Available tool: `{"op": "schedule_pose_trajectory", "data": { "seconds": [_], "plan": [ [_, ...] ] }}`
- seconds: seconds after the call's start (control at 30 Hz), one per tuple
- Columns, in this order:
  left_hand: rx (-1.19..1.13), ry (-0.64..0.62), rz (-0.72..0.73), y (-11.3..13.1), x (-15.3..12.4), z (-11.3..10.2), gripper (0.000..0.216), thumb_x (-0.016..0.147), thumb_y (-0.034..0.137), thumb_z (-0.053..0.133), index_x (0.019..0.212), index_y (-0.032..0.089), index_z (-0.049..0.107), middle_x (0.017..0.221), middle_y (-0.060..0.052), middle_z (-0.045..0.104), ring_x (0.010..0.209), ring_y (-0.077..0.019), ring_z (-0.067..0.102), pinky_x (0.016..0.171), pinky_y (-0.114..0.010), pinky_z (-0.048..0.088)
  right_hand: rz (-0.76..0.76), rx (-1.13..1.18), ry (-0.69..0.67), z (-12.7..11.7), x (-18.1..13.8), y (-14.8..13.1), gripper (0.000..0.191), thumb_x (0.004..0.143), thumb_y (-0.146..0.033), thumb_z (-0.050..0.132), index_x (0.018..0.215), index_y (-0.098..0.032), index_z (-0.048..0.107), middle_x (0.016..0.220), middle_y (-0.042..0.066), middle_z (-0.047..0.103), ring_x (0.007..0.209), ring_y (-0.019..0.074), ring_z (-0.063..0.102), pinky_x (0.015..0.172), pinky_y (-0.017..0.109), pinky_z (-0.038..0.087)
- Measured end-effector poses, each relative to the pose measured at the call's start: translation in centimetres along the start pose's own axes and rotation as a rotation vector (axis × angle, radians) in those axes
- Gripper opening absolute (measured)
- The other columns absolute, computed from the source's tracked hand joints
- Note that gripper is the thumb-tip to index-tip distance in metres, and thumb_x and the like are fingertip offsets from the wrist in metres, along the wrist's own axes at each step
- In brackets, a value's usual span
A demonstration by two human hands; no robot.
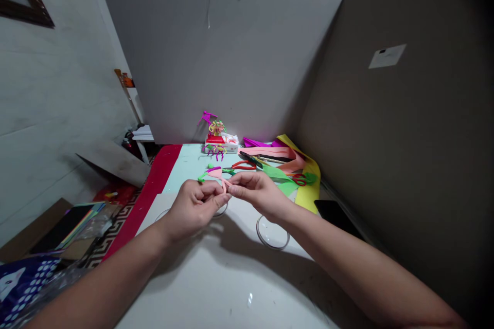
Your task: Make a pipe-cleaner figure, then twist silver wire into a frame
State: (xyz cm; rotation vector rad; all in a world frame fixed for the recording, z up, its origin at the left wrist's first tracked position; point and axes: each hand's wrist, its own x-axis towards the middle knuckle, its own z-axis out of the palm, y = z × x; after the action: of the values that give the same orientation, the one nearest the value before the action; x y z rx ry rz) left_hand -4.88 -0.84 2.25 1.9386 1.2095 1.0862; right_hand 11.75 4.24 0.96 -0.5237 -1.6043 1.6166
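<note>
Holding a pink strip [225, 185] between them, both hands hang just over the white surface [231, 277]. The left hand [195, 206] is curled tight and pinches one end of the strip with its fingertips. The right hand [257, 193] is curled too and pinches the other end. The two hands are very near each other, right in the middle of the view.

Just behind the strip are a purple bit [214, 169] and a green bit [201, 179]. I cannot tell if they are stuck to the strip.

A clear ring [272, 232] lies on the surface under the right wrist. Farther back lie red scissors [244, 165]. Beside them are green paper [278, 174], pink paper [270, 152] and yellow paper [309, 193]. A small box [222, 145] with bright paper shapes on top stands by the grey board [216, 51]. A black phone [335, 216] lies on the right, near the yellow paper.
</note>
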Motion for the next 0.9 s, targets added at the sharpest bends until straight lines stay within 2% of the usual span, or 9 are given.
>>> {"op": "schedule_pose_trajectory", "data": {
  "seconds": [0.17,0.33,0.43,0.53,0.63,0.7,0.8,0.9],
  "plan": [
    [-0.085,-0.109,-0.001,-0.4,0.1,-0.3,0.029,0.082,0.029,0.053,0.056,0.017,0.048,0.056,0.004,0.035,0.054,-0.0104,0.032,0.05,-0.024,0.026,-0.121,-0.178,0.047,-0.6,-0.5,0.4,0.021,0.07,-0.037,0.073,0.075,-0.017,0.069,0.073,0.002,0.064,0.072,0.0145,0.058,0.072,0.03,0.046],
    [-0.157,-0.229,-0.001,-1.0,0.2,-0.9,0.029,0.081,0.032,0.056,0.056,0.017,0.052,0.054,0.004,0.036,0.053,-0.0106,0.032,0.05,-0.024,0.027,-0.201,-0.311,0.025,-1.1,-1.1,0.6,0.014,0.076,-0.033,0.069,0.083,-0.021,0.072,0.077,0.002,0.064,0.076,0.0152,0.058,0.074,0.031,0.046],
    [-0.173,-0.263,-0.02,-1.0,0.3,-1.1,0.028,0.08,0.03,0.058,0.056,0.016,0.053,0.054,0.004,0.035,0.053,-0.0102,0.033,0.051,-0.024,0.028,-0.167,-0.307,-0.022,-1.6,-1.4,0.6,0.018,0.075,-0.034,0.069,0.088,-0.022,0.072,0.083,0.003,0.067,0.081,0.0164,0.06,0.079,0.032,0.046],
    [-0.153,-0.245,0.0,-0.7,0.4,-1.4,0.029,0.08,0.029,0.058,0.054,0.016,0.052,0.054,0.004,0.038,0.055,-0.0109,0.038,0.053,-0.024,0.032,-0.054,-0.237,-0.097,-2.5,-1.4,0.4,0.023,0.079,-0.038,0.064,0.09,-0.02,0.072,0.091,0.005,0.069,0.088,0.0171,0.061,0.084,0.033,0.046],
    [-0.107,-0.255,0.025,-0.2,0.4,-1.4,0.032,0.08,0.028,0.057,0.051,0.017,0.049,0.052,0.004,0.039,0.055,-0.0114,0.041,0.055,-0.024,0.035,0.003,-0.186,0.03,-3.4,-1.0,-0.2,0.028,0.082,-0.042,0.06,0.081,-0.016,0.071,0.082,0.005,0.068,0.08,0.0148,0.061,0.079,0.031,0.046],
    [-0.094,-0.302,0.048,0.1,0.3,-1.4,0.031,0.081,0.025,0.056,0.051,0.017,0.051,0.053,0.002,0.045,0.058,-0.0125,0.046,0.058,-0.025,0.038,0.008,-0.156,0.111,-3.5,-0.5,-0.8,0.025,0.08,-0.04,0.063,0.087,-0.017,0.07,0.083,0.004,0.068,0.079,0.0132,0.06,0.075,0.028,0.046],
    [-0.117,-0.353,0.054,-0.1,0.3,-1.0,0.024,0.079,0.023,0.057,0.056,0.016,0.059,0.062,-0.002,0.058,0.072,-0.0164,0.055,0.067,-0.027,0.043,0.036,-0.133,0.029,-3.2,0.5,-1.6,0.024,0.075,-0.032,0.069,0.094,-0.018,0.069,0.087,0.004,0.068,0.08,0.0126,0.06,0.074,0.027,0.046],
    [-0.109,-0.271,-0.032,-0.7,0.5,-0.7,0.02,0.076,0.027,0.06,0.061,0.015,0.067,0.063,-0.003,0.059,0.066,-0.0157,0.053,0.059,-0.026,0.042,0.036,-0.218,-0.009,-3.1,1.6,-2.1,0.017,0.072,-0.028,0.072,0.081,-0.015,0.069,0.077,0.002,0.066,0.071,0.0115,0.059,0.068,0.027,0.045]
  ]
}}
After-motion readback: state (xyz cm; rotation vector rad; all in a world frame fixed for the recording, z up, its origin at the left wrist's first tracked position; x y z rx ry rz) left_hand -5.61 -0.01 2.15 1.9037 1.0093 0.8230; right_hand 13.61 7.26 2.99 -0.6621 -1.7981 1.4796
